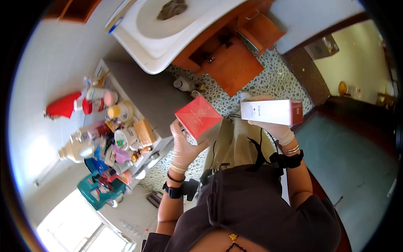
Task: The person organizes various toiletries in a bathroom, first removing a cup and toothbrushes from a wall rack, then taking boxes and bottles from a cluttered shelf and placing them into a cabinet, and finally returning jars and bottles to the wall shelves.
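My left hand [186,147], in a pale thin glove, is closed around a red square box [199,117] with a glossy top and a lighter side. A white oblong carton [265,112] with a reddish-brown end lies level in my right hand [275,131], which is gloved too. Its fingers wrap the carton from below and behind, partly hidden by it. The two boxes are held apart in front of me, above the patterned floor [216,90].
A white sink [155,56] with a dark cloth [172,9] in it stands ahead, its orange cabinet door [233,67] hanging open. On the left, a counter is crowded with several bottles and a wooden block [144,132]. A white bottle [183,84] is on the floor. A greenish door [352,155] is at right.
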A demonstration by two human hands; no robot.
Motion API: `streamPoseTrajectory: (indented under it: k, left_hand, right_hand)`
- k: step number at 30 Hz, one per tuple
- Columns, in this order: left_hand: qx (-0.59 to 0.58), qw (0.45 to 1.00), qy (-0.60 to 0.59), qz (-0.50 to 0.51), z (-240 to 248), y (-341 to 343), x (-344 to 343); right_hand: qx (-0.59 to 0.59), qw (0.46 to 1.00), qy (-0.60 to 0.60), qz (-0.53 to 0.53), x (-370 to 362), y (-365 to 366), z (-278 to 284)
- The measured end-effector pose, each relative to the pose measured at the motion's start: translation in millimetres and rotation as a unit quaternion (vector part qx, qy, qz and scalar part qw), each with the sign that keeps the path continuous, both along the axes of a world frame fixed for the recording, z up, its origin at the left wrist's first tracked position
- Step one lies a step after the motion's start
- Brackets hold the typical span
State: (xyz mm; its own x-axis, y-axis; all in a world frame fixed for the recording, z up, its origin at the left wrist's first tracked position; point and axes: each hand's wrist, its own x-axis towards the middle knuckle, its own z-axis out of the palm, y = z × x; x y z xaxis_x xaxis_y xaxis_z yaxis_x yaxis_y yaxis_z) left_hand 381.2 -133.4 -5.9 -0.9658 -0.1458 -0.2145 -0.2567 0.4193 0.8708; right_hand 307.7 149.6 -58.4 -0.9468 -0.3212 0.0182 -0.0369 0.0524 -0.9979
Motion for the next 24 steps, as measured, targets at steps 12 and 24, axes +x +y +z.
streamPoseTrajectory:
  k: [12, 24]
  left_hand:
    - [0.079, 0.993, -0.086, 0.029, -187, 88, -178]
    - [0.078, 0.983, 0.053, 0.156, -339, 60, -369]
  right_hand:
    - [-0.486, 0.786, -0.360, -0.127, -46, 89, -167]
    - [-0.172, 0.905, -0.352, -0.164, -38, 89, -254]
